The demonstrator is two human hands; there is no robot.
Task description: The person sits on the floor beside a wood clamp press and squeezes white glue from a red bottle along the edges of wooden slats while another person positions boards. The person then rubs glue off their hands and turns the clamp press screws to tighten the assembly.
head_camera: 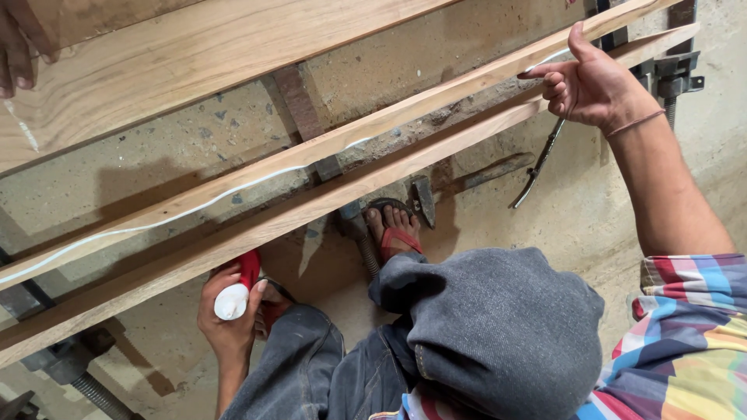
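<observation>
On a concrete floor (pixel 591 202), seen from above, a person crouches beside long wooden strips lying slantwise. At far left, another person's hand (pixel 19 47) rests on a wide plank (pixel 179 62). Lower left, the person's left hand (pixel 227 311) is wrapped around a white glue bottle with a red end (pixel 237 292), held just under the nearer strip (pixel 257 225). A thin white line of glue (pixel 156 224) runs along the farther strip (pixel 373 128). A foot in a red sandal (pixel 393 229) sits below the strips, near a hammer (pixel 436 194). At right, the right hand (pixel 591 85) grips the farther strip's edge, fingers curled, thumb up. Beside it lies what may be pliers (pixel 537 163).
</observation>
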